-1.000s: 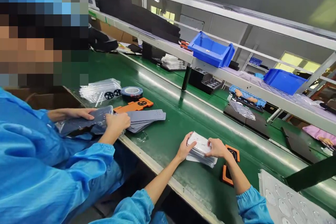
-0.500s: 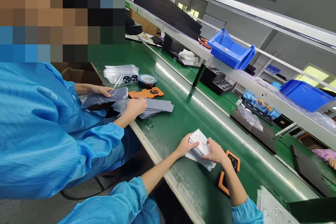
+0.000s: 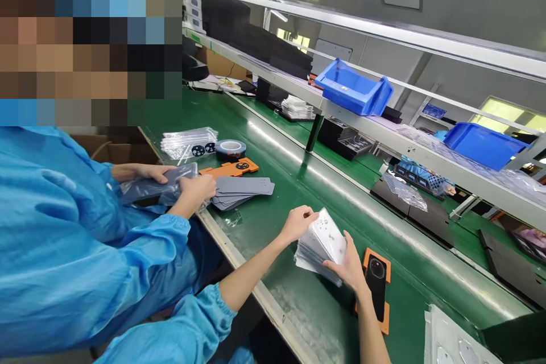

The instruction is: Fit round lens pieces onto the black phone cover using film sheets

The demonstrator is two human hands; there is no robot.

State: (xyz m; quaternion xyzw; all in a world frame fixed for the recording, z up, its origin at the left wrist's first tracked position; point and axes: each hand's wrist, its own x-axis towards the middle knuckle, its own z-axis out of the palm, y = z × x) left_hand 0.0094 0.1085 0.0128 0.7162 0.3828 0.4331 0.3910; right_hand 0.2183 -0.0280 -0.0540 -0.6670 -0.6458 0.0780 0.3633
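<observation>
At five o'clock over the smooth green table [image 3: 262, 230], pinching a probably light, slippery, bendy pile of thin, white, plastic-wrapped cards [image 3: 327, 234], best held by both edges, at its eleven o'clock corner with the left hand [image 3: 296, 224] and four o'clock side with the right hand [image 3: 350, 264].

Co-worker [image 3: 85, 239]: face fully hidden by pixelation
White stack [image 3: 331, 239]: print too small to read
Orange frame [image 3: 384, 323]: partly behind right forearm [image 3: 371, 324]
Plastic tray [image 3: 447, 335]: cut off by the bottom edge
</observation>
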